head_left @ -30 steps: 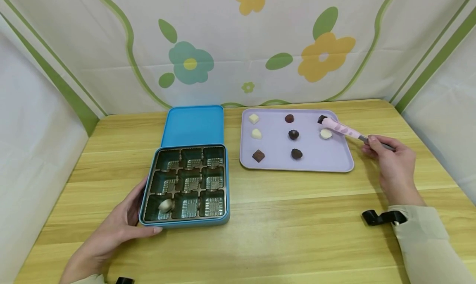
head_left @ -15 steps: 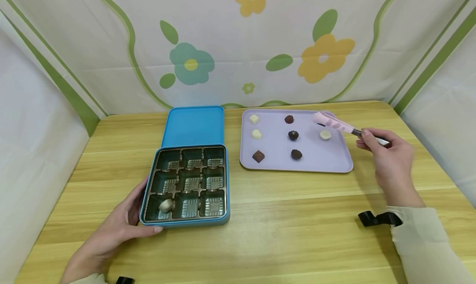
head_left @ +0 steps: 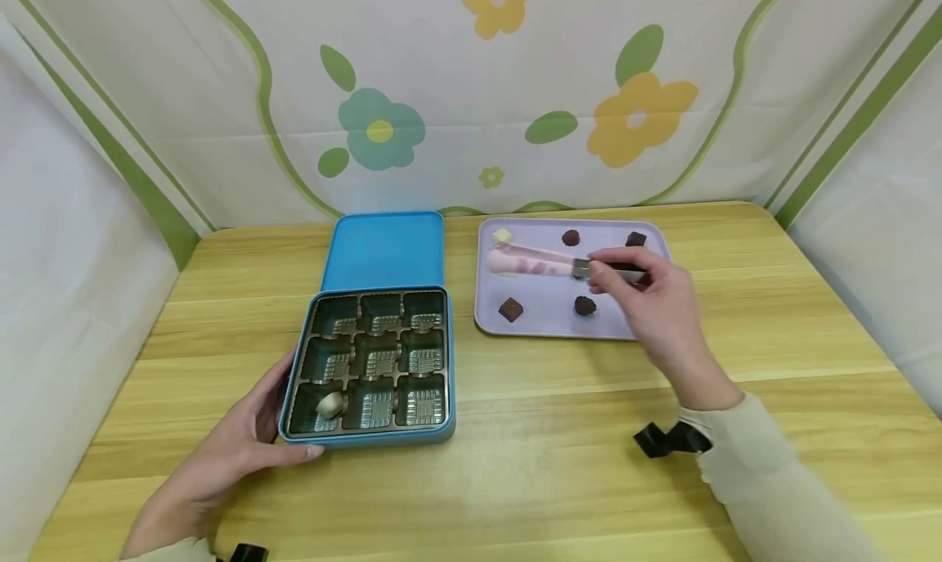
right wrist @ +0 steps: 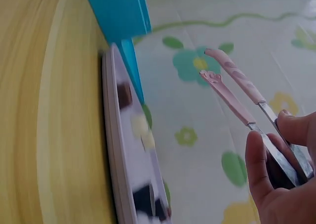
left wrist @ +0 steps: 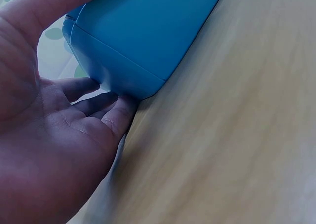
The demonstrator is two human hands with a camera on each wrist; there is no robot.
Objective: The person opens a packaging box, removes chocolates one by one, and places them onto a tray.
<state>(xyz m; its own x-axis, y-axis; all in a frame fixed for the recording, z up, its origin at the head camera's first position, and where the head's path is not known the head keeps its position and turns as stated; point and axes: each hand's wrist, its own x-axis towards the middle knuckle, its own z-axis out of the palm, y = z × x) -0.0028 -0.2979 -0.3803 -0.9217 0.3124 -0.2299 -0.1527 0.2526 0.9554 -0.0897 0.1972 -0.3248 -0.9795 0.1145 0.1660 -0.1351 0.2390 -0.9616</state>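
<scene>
My right hand (head_left: 662, 308) pinches the handle of pink-tipped tongs (head_left: 533, 261) above the left part of a lilac tray (head_left: 545, 326). In the right wrist view the two pink arms of the tongs (right wrist: 232, 103) stand apart with nothing between them. On the tray are white and dark chocolates, including a white cube (head_left: 502, 236) and a brown diamond-shaped chocolate (head_left: 511, 309); some are hidden behind the tongs and hand. My left hand (head_left: 231, 451) holds the near-left corner of a blue tin (head_left: 383, 441). One pale chocolate (head_left: 330, 405) sits in its near-left compartment.
The tin's blue lid (head_left: 386, 251) lies open behind it, beside the tray's left edge. A flowered cloth (head_left: 456, 96) hangs along the back of the wooden table (head_left: 530, 464).
My right hand has carried the tongs leftward from the dark square chocolate at the tray's far right to above the white ones. That dark chocolate lies on the tray. My left hand stays put.
</scene>
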